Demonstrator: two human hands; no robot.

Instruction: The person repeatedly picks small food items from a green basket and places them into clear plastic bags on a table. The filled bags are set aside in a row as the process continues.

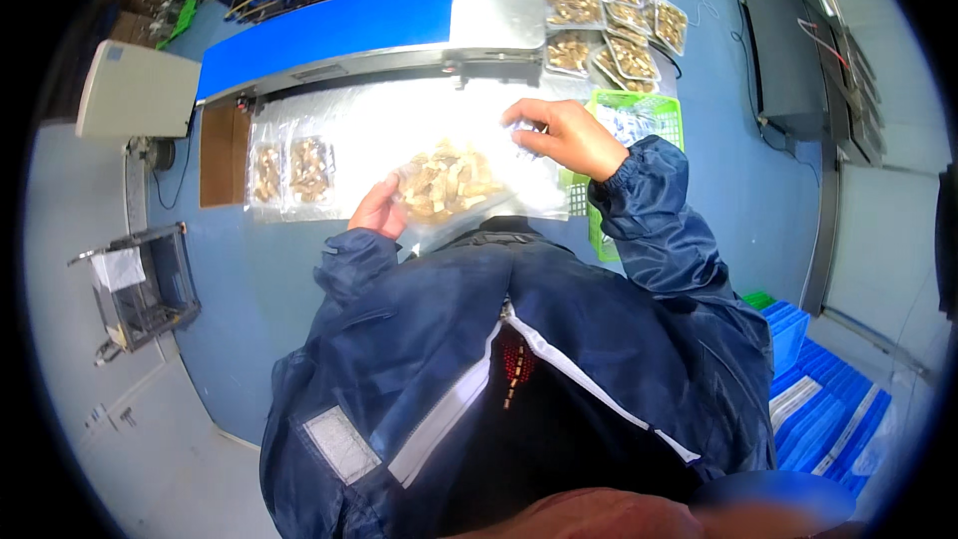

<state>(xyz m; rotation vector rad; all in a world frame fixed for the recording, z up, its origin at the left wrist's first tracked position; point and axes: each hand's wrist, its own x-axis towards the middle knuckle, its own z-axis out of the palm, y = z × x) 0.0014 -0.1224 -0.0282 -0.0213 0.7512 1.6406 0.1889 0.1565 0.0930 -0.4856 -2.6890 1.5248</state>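
My left hand [377,212] grips the near-left edge of a clear bag of dried mushroom pieces [454,183], my right hand [564,135] pinches its far-right corner above the counter [399,120]; two filled bags [291,172] lie left.

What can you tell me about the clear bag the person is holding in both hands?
The clear plastic bag is a soft, see-through pouch filled with pale tan, chunky dried pieces that look like mushroom slices. It is held up over the bright white worktable, roughly flat and slightly tilted. The left hand grips its lower left corner, while the right hand pinches its upper right edge. Its unfilled part on the right lies smooth and glossy. Two similar filled bags lie on the table to its left.
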